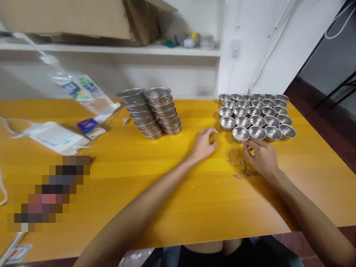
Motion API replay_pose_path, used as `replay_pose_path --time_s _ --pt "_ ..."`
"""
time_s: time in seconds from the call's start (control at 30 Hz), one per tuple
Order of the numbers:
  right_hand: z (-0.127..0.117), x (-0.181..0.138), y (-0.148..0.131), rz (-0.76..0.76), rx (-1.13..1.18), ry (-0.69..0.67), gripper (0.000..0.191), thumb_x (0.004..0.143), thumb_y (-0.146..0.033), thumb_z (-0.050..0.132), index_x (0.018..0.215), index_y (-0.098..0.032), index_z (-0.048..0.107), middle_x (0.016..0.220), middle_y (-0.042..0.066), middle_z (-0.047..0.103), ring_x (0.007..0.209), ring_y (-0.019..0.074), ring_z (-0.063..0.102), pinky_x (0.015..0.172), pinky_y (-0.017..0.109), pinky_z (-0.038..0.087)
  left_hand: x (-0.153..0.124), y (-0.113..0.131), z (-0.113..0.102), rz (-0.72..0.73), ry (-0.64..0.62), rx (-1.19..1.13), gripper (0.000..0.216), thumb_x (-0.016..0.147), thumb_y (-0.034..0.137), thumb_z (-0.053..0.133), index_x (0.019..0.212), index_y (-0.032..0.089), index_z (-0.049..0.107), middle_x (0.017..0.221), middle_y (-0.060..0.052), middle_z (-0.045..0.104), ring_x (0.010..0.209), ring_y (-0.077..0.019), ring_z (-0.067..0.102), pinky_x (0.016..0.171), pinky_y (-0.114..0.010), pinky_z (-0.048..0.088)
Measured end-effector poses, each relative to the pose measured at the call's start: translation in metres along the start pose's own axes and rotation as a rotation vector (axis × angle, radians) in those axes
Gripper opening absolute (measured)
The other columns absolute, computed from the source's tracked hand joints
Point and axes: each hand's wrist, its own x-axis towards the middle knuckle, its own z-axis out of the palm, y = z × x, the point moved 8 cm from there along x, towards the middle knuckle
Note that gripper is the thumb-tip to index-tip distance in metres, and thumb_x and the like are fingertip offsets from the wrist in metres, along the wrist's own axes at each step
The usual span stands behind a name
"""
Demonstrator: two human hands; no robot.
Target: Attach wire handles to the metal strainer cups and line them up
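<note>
Several perforated metal cups (pixel 257 132) stand upright in tight rows at the right of the table. My right hand (pixel 263 157) is just in front of the nearest row, thumb and fingers brought together in a pinch; whatever is between them is too small to make out. Beside and partly under it lies a loose tangle of thin wires (pixel 244 170). My left hand (pixel 205 145) rests low over the table, left of the rows, fingers curved and apart with nothing in them. Farther left, two leaning stacks of the same kind of cups (pixel 167 111) stand side by side.
On the left lie a plastic bag with printed labels (pixel 80 91), a white box-like device with cables (pixel 57 137), a blue packet (pixel 87 126) and a blurred-out area. A white shelf (pixel 111 48) behind carries a cardboard box (pixel 66 18). The table's front edge is near my lap.
</note>
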Motion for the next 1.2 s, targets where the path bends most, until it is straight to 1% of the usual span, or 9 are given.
replay_pose_path --time_s 0.17,0.33,0.43,0.53,0.63,0.77,0.93,1.03,1.2 --pt "0.012 -0.006 -0.016 -0.190 0.178 -0.228 0.027 0.107 -0.032 0.055 0.102 -0.021 0.078 0.094 0.009 0.077 0.093 0.0264 0.070 0.075 0.035 0.048 0.007 0.031 -0.030 0.064 -0.006 0.124 0.031 0.088 0.005 0.060 0.113 0.022 0.067 0.131 -0.008 0.070 0.130 -0.0280 0.062 0.120 -0.051 0.051" --pt "0.025 -0.021 -0.027 -0.331 0.314 -0.446 0.031 0.095 -0.023 0.068 0.126 -0.022 0.071 0.120 0.011 0.073 0.111 0.0297 0.068 0.092 0.042 0.054 0.015 0.084 -0.144 0.218 0.314 0.530 0.029 0.098 0.014 0.060 0.127 0.019 0.063 0.135 -0.009 0.067 0.146 -0.0369 0.043 0.128 -0.065 0.034" --pt "0.028 -0.022 -0.028 -0.311 0.324 -0.442 0.024 0.092 -0.009 0.059 0.110 -0.020 0.071 0.103 0.008 0.072 0.095 0.0246 0.069 0.082 0.036 0.054 0.013 0.075 -0.209 0.063 0.483 0.649 0.035 0.095 0.018 0.069 0.129 0.018 0.062 0.135 -0.013 0.066 0.147 -0.0409 0.035 0.128 -0.068 0.031" --pt "0.026 -0.021 -0.030 -0.330 0.335 -0.400 0.024 0.091 -0.005 0.056 0.103 -0.020 0.070 0.095 0.006 0.070 0.088 0.0226 0.067 0.077 0.034 0.052 0.013 0.050 -0.231 -0.007 0.437 0.644 0.014 0.096 0.027 0.074 0.107 0.019 0.069 0.117 -0.012 0.072 0.147 -0.0411 0.032 0.130 -0.071 0.026" --pt "0.028 -0.021 -0.028 -0.347 0.335 -0.387 0.024 0.091 -0.006 0.057 0.104 -0.020 0.071 0.094 0.006 0.070 0.087 0.0227 0.067 0.076 0.034 0.052 0.016 0.032 -0.233 -0.015 0.398 0.579 0.014 0.097 0.032 0.077 0.097 0.020 0.070 0.103 -0.010 0.072 0.143 -0.0388 0.036 0.129 -0.070 0.027" --pt "0.031 -0.021 -0.025 -0.362 0.349 -0.377 0.020 0.091 -0.008 0.059 0.103 -0.020 0.070 0.090 0.005 0.069 0.085 0.0230 0.067 0.074 0.035 0.051 0.024 0.027 -0.236 -0.004 0.395 0.546 0.029 0.103 0.045 0.072 0.101 0.017 0.071 0.117 -0.011 0.069 0.140 -0.0353 0.034 0.129 -0.069 0.029" --pt "0.020 -0.015 -0.027 -0.385 0.438 -0.265 0.019 0.100 -0.014 0.059 0.111 -0.021 0.072 0.092 0.007 0.069 0.085 0.0229 0.066 0.075 0.036 0.052 0.009 0.065 -0.243 0.254 0.649 0.385 0.029 0.094 0.049 0.083 0.102 0.024 0.072 0.142 -0.005 0.056 0.137 -0.0298 0.044 0.124 -0.058 0.043" --pt "0.011 -0.011 -0.026 -0.357 0.489 -0.213 0.016 0.104 -0.017 0.059 0.112 -0.021 0.072 0.094 0.007 0.070 0.087 0.0236 0.067 0.077 0.037 0.053 -0.016 0.083 -0.206 0.293 0.634 0.242 0.021 0.101 0.044 0.075 0.101 0.024 0.070 0.147 -0.008 0.052 0.140 -0.0290 0.053 0.111 -0.050 0.056" --pt "0.007 -0.005 -0.020 -0.256 0.537 -0.203 0.015 0.108 -0.024 0.058 0.108 -0.020 0.073 0.090 0.005 0.067 0.079 0.0195 0.065 0.071 0.033 0.051 -0.061 0.071 -0.098 0.238 0.287 0.077 0.029 0.092 0.041 0.081 0.086 0.019 0.064 0.144 -0.013 0.057 0.131 -0.0300 0.065 0.110 -0.052 0.059"
